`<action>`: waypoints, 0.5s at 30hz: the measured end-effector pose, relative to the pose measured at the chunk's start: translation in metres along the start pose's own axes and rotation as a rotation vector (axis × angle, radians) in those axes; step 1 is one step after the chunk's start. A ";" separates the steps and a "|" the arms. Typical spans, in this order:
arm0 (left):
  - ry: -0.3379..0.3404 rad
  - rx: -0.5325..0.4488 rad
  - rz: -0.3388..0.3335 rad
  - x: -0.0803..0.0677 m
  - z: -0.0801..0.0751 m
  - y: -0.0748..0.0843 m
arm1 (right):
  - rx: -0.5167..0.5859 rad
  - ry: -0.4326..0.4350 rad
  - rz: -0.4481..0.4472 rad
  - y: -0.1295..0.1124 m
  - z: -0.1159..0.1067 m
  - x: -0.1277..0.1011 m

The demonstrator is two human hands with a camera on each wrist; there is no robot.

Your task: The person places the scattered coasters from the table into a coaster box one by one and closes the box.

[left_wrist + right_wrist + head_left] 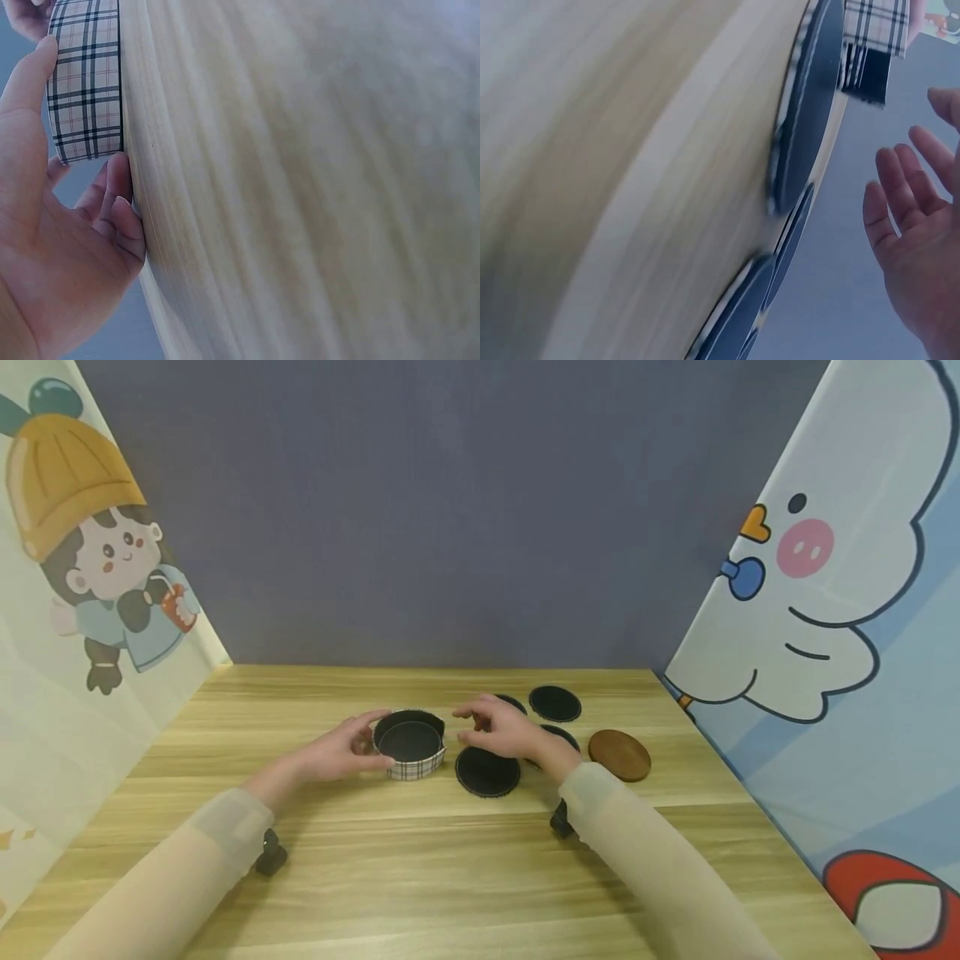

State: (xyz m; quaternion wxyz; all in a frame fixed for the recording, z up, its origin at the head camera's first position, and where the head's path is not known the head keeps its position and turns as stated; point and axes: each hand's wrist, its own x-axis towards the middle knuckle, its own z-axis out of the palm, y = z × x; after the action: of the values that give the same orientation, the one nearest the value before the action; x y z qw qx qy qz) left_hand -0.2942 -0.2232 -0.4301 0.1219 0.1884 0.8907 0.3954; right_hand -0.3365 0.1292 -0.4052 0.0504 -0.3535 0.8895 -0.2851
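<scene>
A round plaid coaster holder (pixel 415 769) with a dark inside and a gap in its right wall stands on the table. My left hand (pixel 335 755) grips it from the left, thumb at the near side and index finger along the far rim. In the left wrist view, the thumb touches the checked wall (pixel 86 82). Fingers spread and bent a little, my right hand (pixel 504 727) hovers empty above the black round coasters, to the right of the holder. The nearest coaster (pixel 487 774) lies flat just below it; others are partly hidden behind the hand and wrist.
At the back right lies another black coaster (pixel 555 702). A brown round coaster (pixel 619 755) is farther right. The wooden table (pixel 420 877) meets a grey panel (pixel 450 527) behind, with printed cartoon walls on both sides.
</scene>
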 end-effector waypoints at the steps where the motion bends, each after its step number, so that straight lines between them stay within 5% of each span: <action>1: 0.000 0.002 -0.002 0.000 0.000 0.000 | 0.005 -0.003 0.005 0.002 -0.002 -0.004; 15: -0.002 -0.004 -0.019 0.000 0.001 0.002 | -0.020 -0.059 0.077 0.035 -0.022 -0.048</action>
State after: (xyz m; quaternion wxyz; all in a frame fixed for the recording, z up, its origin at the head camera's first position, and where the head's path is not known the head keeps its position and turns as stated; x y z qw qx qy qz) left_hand -0.2934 -0.2219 -0.4292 0.1269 0.1803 0.8915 0.3957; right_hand -0.3286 0.1915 -0.4117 0.0841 -0.3275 0.9034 -0.2635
